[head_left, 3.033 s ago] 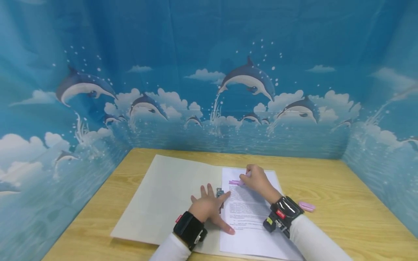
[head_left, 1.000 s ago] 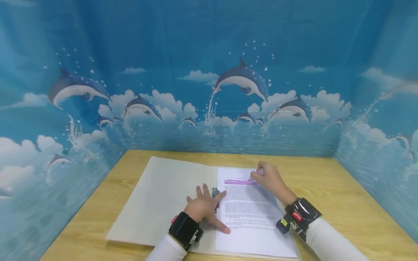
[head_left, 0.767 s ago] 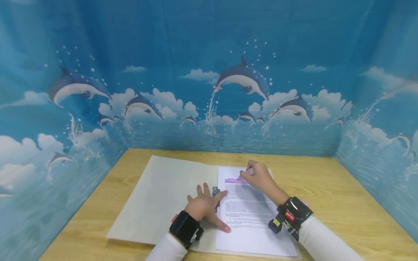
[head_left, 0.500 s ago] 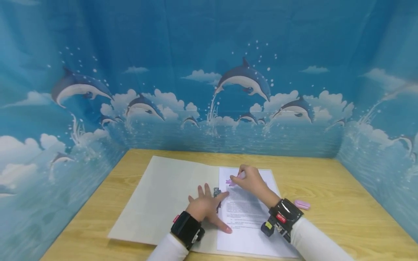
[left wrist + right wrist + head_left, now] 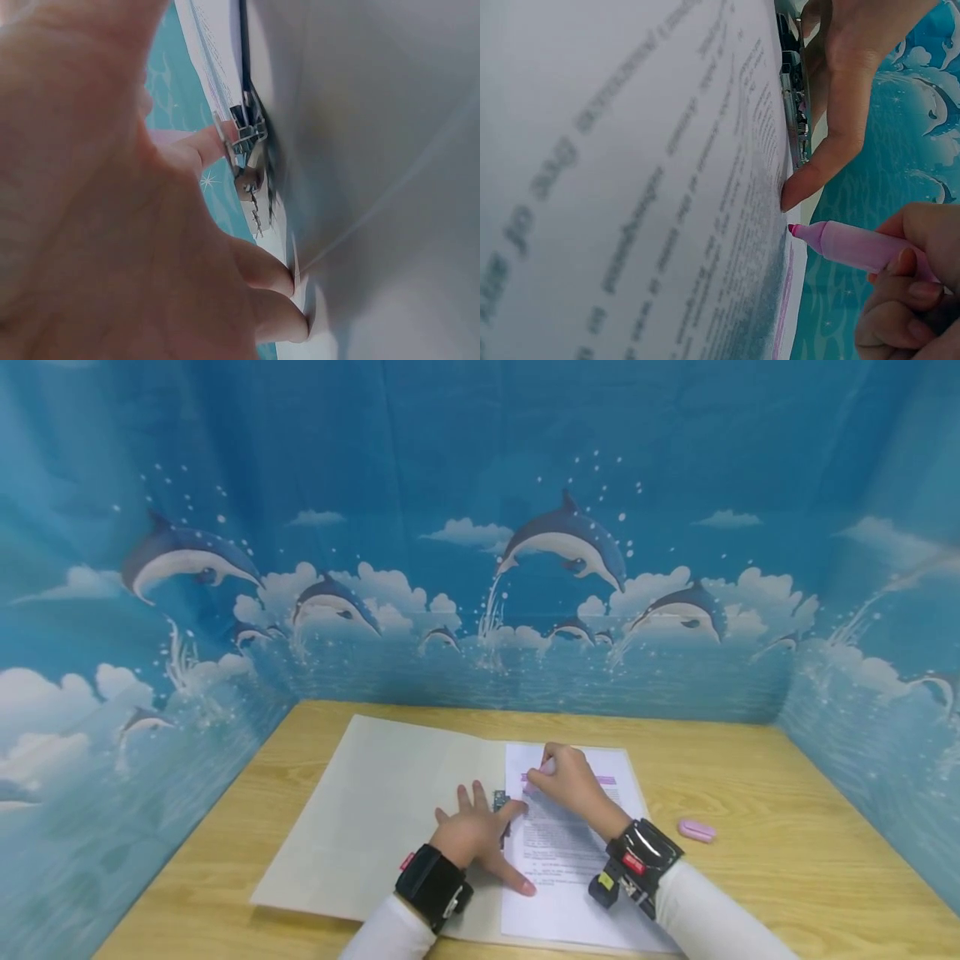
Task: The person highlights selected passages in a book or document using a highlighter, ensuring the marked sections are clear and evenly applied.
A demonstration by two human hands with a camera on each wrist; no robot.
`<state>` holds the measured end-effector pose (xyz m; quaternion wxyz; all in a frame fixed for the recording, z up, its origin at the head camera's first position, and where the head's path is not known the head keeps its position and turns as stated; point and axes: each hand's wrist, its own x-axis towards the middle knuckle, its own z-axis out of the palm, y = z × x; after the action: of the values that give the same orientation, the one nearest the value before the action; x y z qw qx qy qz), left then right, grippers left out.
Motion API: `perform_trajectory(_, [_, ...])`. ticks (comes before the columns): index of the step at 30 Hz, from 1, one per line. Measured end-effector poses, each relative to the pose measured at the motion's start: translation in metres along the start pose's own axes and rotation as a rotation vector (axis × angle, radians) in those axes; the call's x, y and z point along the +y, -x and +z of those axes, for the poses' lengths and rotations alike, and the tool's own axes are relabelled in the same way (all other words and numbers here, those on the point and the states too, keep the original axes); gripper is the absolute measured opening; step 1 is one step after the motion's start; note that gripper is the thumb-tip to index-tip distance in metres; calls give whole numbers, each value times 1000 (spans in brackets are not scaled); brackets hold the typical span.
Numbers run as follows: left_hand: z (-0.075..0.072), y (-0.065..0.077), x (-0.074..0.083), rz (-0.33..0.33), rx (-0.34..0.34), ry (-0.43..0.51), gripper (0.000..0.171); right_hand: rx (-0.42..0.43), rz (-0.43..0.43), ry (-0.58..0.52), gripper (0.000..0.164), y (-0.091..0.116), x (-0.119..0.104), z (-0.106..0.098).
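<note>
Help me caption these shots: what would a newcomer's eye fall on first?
Probably the blue dolphin backdrop behind the wooden table. Next, the pink highlighter in the right hand, its tip close to the printed page. The left hand lies spread over the folder and page.

My L hand [image 5: 471,837] + metal clip [image 5: 499,800] block the way near-L of my R hand [image 5: 572,783]. Pink cap [image 5: 697,831] = obstacle just R of my R wrist. Room to pass: tabletop [image 5: 720,772] R of R hand, fwd of cap, up to backdrop [image 5: 465,681].

Blue dolphin-print backdrop [image 5: 450,485] behind and beside wood-grain table [image 5: 750,785]
</note>
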<state>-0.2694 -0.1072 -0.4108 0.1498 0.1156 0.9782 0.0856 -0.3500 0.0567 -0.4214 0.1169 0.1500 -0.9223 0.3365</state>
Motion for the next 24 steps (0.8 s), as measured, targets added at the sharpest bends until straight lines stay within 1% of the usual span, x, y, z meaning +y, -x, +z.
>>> perform_trajectory(5, [-1, 1, 1, -5, -3, -3, 114, -5, 27, 14, 17, 0, 0, 1])
perform_trajectory(13, [-2, 1, 1, -15, -8, -3, 115, -9, 30, 8, 17, -1, 0, 2])
perform_trajectory(18, [0, 0, 0, -4, 6, 9, 115, -19, 26, -7, 17, -2, 2, 3])
perform_trajectory(24, [2, -1, -1, 7, 13, 12, 116, -35, 42, -17, 18, -4, 5, 3])
